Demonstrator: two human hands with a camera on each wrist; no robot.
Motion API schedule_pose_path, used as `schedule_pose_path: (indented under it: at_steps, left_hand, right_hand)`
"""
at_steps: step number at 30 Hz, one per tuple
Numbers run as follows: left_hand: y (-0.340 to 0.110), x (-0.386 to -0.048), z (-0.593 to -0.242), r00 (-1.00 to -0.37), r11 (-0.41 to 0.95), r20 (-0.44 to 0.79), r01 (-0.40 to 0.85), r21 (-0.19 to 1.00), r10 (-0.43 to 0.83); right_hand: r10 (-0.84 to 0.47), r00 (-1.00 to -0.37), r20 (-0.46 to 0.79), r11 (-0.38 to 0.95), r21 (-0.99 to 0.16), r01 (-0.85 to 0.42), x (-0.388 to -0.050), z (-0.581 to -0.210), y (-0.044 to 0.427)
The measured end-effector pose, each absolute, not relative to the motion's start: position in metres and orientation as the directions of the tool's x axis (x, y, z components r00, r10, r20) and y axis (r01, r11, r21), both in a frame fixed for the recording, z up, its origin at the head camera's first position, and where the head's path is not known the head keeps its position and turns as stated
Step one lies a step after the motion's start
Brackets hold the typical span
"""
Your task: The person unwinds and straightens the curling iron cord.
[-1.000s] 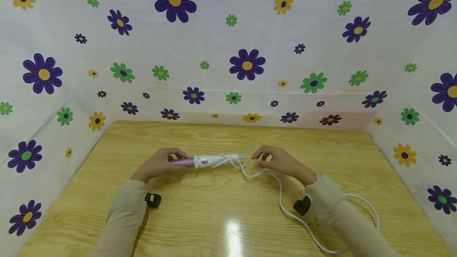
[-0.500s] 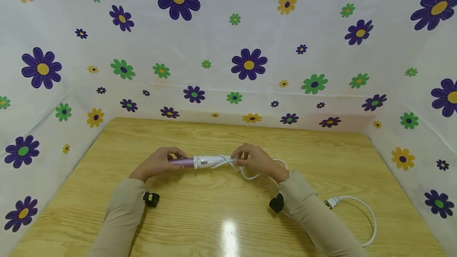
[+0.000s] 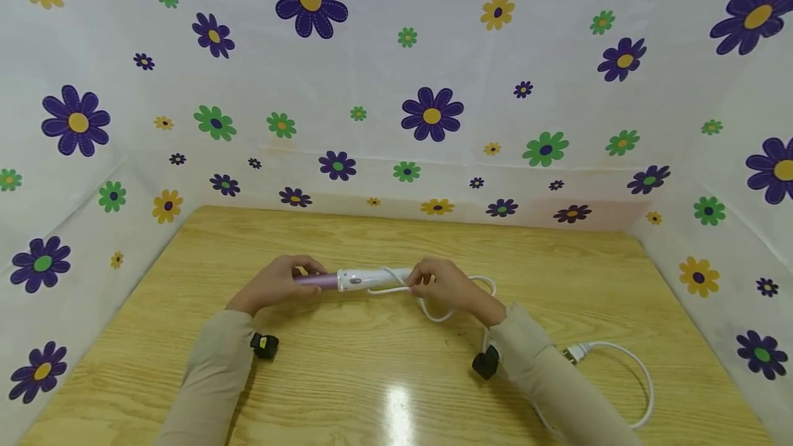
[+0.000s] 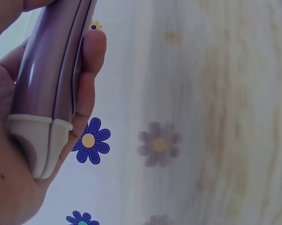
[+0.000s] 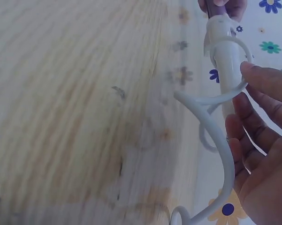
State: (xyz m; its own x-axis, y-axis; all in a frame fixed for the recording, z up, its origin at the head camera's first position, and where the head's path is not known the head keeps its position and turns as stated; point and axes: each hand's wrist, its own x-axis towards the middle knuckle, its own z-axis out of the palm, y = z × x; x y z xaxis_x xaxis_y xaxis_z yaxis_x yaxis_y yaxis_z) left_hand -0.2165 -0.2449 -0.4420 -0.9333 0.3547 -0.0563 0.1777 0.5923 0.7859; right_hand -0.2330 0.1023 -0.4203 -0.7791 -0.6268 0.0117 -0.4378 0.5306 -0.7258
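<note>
A hair straightener (image 3: 365, 279) with a purple barrel and a white handle lies crosswise in the head view. My left hand (image 3: 275, 285) grips its purple end, fingers and thumb curled round it. The left wrist view shows the purple barrel (image 4: 44, 61) ending in split white tips against the palm. At the handle's tail, my right hand (image 3: 442, 286) pinches the white cord (image 5: 225, 159). Part of the cord is looped round the handle, and the right wrist view shows my thumb and fingertips at that loop. My fingers hide the tail of the handle in the head view.
On the wooden table (image 3: 347, 377), the cord's plug (image 3: 576, 352) lies by the right sleeve, with the cord curving beyond it. A white flowered sheet (image 3: 372, 88) encloses the back and both sides. Each wrist carries a small black camera.
My right hand has moved left to the handle's tail and taken hold of the cord, then shifted slightly back. The cord near the handle has changed shape. The left hand keeps its grip.
</note>
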Motion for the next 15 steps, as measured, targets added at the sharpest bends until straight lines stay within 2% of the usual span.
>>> schedule_pose_path:
  at_steps: [6,15]
  left_hand:
    - [-0.246,-0.216,-0.439,-0.941,0.571,-0.037,0.173,0.802,0.337]
    - [-0.249,-0.212,-0.433,-0.94,0.56,-0.05,0.158,0.813,0.338]
  right_hand:
    - [-0.64,-0.768,-0.024,0.528,-0.74,-0.417,-0.223,-0.423,0.11]
    - [-0.567,-0.819,-0.084,0.61,-0.711,-0.349,-0.231,-0.434,0.125]
